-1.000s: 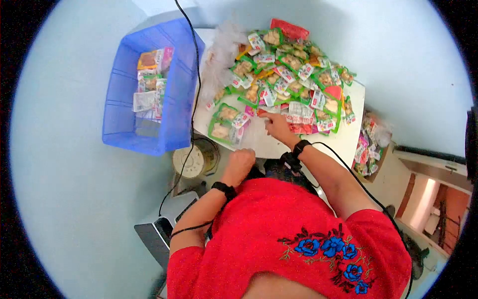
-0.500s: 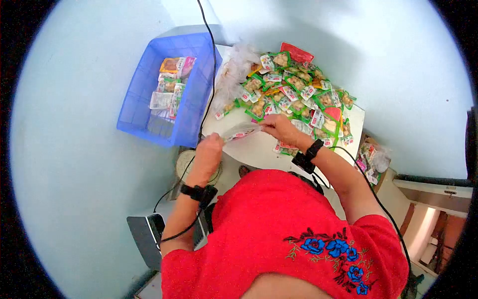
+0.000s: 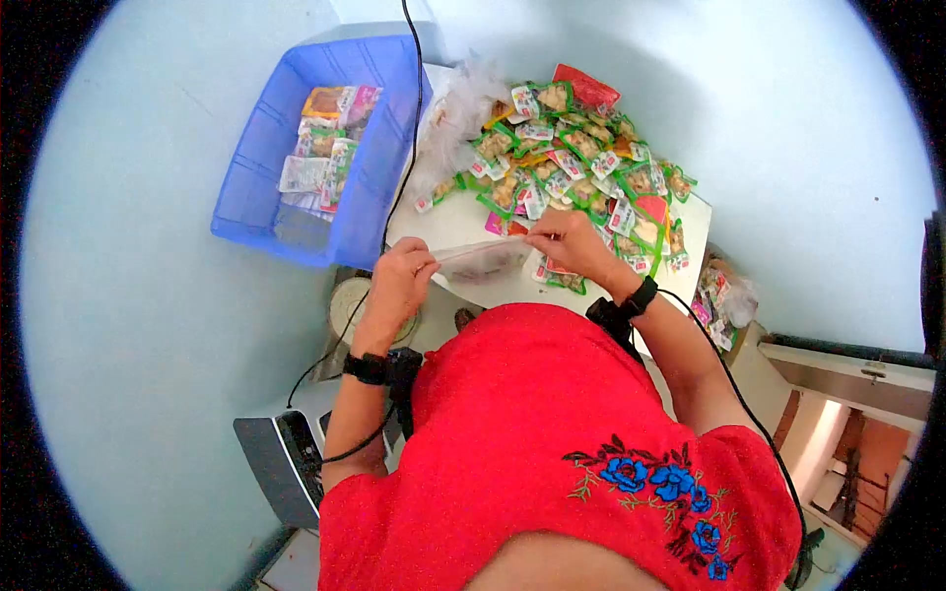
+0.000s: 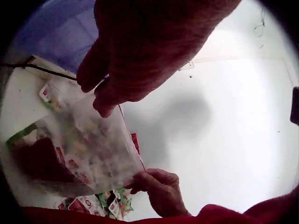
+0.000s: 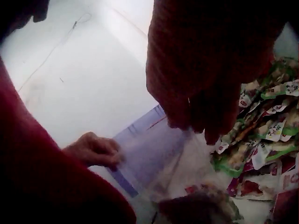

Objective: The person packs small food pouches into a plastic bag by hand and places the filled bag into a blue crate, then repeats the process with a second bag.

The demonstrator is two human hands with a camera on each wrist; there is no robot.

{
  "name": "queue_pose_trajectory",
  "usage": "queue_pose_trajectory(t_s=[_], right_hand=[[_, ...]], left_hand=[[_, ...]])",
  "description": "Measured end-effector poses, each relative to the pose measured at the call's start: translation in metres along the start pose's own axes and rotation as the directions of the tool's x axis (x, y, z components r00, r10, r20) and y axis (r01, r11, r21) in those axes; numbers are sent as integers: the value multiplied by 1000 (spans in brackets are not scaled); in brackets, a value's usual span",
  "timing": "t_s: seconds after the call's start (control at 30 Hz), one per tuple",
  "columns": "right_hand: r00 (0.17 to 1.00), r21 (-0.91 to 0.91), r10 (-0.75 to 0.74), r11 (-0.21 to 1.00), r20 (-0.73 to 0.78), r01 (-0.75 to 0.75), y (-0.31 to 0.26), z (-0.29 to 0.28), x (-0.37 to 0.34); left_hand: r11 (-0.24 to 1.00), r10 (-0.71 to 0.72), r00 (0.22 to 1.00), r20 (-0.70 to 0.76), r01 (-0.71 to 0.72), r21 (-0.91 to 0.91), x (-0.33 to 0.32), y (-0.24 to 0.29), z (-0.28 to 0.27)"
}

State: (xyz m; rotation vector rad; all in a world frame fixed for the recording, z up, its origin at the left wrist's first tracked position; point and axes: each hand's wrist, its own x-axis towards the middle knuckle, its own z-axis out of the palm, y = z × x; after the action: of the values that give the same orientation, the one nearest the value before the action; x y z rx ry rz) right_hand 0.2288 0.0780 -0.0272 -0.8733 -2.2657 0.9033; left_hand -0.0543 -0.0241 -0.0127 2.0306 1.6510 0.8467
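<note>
Between the two hands a clear plastic bag [image 3: 481, 262] is stretched over the table's near edge, its top edge a thin red line in the left wrist view. The left hand [image 3: 399, 281] pinches one top corner; the right hand [image 3: 576, 246] pinches the opposite corner. Through the bag [image 4: 93, 149] in the left wrist view, dark red and green packets show low inside, blurred. Just beyond the right hand lies a heap of small green-edged food packets [image 3: 581, 143].
A blue basket [image 3: 246, 202] holding several packets stands at the left. Crumpled clear plastic [image 3: 455, 123] lies between basket and heap. A black cable hangs past the basket. Below right is a box of packets [image 3: 719, 295]; a lidded bucket [image 3: 350, 305] stands under the table's left side.
From beside the table edge and the packets, both hands have come up with the bag. Over the last half second the bag has been drawn wider and more level between them.
</note>
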Motion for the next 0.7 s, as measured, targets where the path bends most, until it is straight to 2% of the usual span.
queue_pose_trajectory(t_s=[0.13, 0.17, 0.27, 0.4, 0.57, 0.6, 0.7], right_hand=[[992, 14, 126, 992, 14, -126, 4, 5, 6], [992, 24, 122, 992, -19, -122, 8, 8, 7], [997, -110, 75, 991, 16, -73, 5, 7, 16], [998, -62, 62, 996, -24, -64, 0, 12, 18], [987, -85, 154, 985, 46, -150, -7, 9, 17], [992, -90, 115, 990, 43, -110, -6, 8, 18], [999, -94, 28, 995, 26, -25, -5, 6, 12]], left_hand=[[1000, 7, 1000, 6, -7, -27, 7, -5, -3], [999, -1, 1000, -1, 1, -41, 9, -8, -3], [1000, -11, 999, -43, 10, -18, 10, -12, -1], [1000, 27, 993, -113, -26, 10, 7, -15, -2], [997, -51, 997, -59, 54, 59, -1, -28, -1], [996, -53, 997, -55, 56, 64, 1, -25, -4], [958, -281, 960, -13, 279, -64, 4, -6, -13]])
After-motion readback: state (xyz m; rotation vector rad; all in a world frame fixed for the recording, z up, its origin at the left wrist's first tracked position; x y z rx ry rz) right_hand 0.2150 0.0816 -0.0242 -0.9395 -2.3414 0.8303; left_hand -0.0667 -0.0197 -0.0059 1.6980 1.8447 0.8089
